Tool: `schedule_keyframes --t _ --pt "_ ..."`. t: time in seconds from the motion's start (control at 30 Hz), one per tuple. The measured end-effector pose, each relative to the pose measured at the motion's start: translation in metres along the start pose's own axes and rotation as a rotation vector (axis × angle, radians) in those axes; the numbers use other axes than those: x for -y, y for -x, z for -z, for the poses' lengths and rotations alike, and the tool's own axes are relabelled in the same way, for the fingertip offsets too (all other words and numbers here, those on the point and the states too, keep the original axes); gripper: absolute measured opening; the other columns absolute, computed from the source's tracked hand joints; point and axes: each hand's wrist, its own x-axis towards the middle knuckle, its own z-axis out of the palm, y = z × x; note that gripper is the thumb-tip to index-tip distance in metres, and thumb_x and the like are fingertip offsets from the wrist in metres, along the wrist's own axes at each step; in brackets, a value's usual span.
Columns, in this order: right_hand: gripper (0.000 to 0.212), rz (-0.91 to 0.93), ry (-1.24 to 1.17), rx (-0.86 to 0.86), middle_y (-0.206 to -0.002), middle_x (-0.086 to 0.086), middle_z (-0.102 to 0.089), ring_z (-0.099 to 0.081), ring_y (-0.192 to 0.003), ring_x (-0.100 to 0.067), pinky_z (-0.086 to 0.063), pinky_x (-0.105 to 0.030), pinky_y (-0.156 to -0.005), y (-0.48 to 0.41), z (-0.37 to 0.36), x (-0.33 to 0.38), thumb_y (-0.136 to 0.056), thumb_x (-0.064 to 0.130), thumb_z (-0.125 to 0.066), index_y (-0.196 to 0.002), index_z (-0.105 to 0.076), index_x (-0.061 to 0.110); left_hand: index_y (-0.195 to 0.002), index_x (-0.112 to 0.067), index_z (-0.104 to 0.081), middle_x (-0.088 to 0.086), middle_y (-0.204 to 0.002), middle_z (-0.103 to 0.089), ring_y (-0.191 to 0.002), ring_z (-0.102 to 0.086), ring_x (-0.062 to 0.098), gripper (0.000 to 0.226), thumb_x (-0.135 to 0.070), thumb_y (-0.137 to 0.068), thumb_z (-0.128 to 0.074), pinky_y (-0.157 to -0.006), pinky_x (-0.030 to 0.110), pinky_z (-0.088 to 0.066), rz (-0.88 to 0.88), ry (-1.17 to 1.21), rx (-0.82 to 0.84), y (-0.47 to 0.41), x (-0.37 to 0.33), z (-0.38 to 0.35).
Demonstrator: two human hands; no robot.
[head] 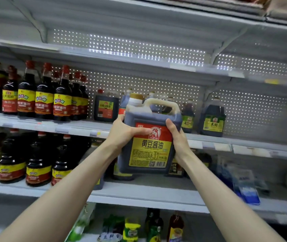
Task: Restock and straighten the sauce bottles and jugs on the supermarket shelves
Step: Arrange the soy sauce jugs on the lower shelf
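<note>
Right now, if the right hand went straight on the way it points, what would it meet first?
Probably the green-labelled bottle on the middle shelf, just behind the right hand gripping the jug; depth is unclear.

The light is soft and even. Tiny bright dots (139, 48) glow above the jug (150, 145). Far from the jug, everything looks blurry.

Dark-brown jug (149, 137) — red-and-yellow label (151, 145), cream handle (162, 103).
</note>
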Motion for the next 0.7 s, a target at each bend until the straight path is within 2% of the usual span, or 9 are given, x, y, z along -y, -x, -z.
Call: schedule_keyframes --t 0.1,0.23,0.37,0.43,0.57,0.7 --pt "0.068 0.012 -0.012 0.0 -0.112 -0.012 -0.071 -0.07 -0.099 -0.027 -0.056 -0.042 -0.087 0.002 0.023 0.001 -0.075 0.054 -0.07 -0.13 -0.054 0.017 -0.101 -0.021 -0.056 0.001 -0.095 -0.072 -0.076 -0.072 0.012 0.055 -0.009 -0.058 -0.088 -0.061 0.024 -0.057 0.013 -0.004 0.008 0.004 0.001 -0.023" --pt "0.07 -0.003 -0.008 -0.015 -0.109 -0.008 -0.072 -0.07 -0.098 -0.026 -0.056 -0.044 -0.087 0.007 0.05 0.001 -0.068 0.058 -0.075 -0.125 -0.056 0.022 -0.118 -0.013 -0.056 0.01 -0.103 -0.073 -0.087 -0.073 0.025 0.08 -0.016 -0.046 -0.091 -0.078 0.042 -0.059 0.062 0.025 0.062 0.007 0.009 -0.045" --pt "0.062 -0.007 -0.032 -0.037 -0.105 -0.009 -0.073 -0.072 -0.092 -0.025 -0.058 -0.042 -0.082 0.014 0.066 -0.002 -0.065 0.053 -0.071 -0.118 -0.056 0.024 -0.123 -0.01 -0.054 0.011 -0.104 -0.073 -0.09 -0.072 0.029 0.095 -0.025 -0.038 -0.094 -0.081 0.047 -0.058 0.102 0.033 0.097 0.006 0.022 -0.058" --pt "0.065 -0.018 -0.015 -0.041 -0.103 -0.008 -0.073 -0.072 -0.09 -0.025 -0.059 -0.04 -0.079 0.017 0.07 -0.009 -0.064 0.053 -0.07 -0.12 -0.056 0.023 -0.123 -0.01 -0.055 0.01 -0.105 -0.073 -0.09 -0.072 0.028 0.094 -0.026 -0.04 -0.095 -0.08 0.046 -0.058 0.11 0.024 0.11 0.007 0.031 -0.06" --pt "0.071 -0.048 0.018 -0.047 -0.1 -0.008 -0.074 -0.073 -0.088 -0.025 -0.059 -0.04 -0.078 0.019 0.072 -0.027 -0.062 0.056 -0.071 -0.122 -0.056 0.021 -0.12 -0.009 -0.058 0.01 -0.102 -0.073 -0.09 -0.072 0.027 0.075 -0.013 -0.053 -0.091 -0.078 0.04 -0.059 0.136 0.021 0.152 0.012 0.05 -0.058" --pt "0.063 -0.091 0.004 -0.049 -0.093 -0.005 -0.075 -0.073 -0.082 -0.022 -0.058 -0.034 -0.07 0.021 0.06 -0.048 -0.063 0.052 -0.071 -0.117 -0.057 0.023 -0.121 -0.011 -0.057 0.008 -0.103 -0.073 -0.09 -0.072 0.026 0.08 -0.022 -0.05 -0.092 -0.083 0.044 -0.058 0.176 0.002 0.159 0.007 0.072 -0.038"
